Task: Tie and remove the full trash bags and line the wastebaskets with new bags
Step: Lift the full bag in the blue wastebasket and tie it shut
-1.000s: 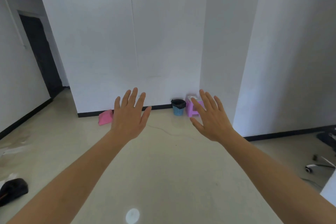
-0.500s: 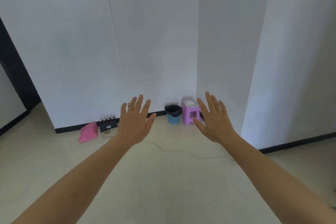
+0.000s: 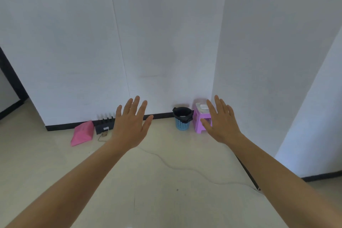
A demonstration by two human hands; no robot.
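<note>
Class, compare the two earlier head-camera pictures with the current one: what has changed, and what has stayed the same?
The person has walked toward the corner: the blue wastebasket with its black bag and the purple stool now look larger and nearer. The dark doorway has slid almost out of view at left, and a black rack beside the pink package has appeared. Nothing was grasped or released. The left hand and right hand stay open, raised and empty.

Soft even daylight, slight edge distortion
</note>
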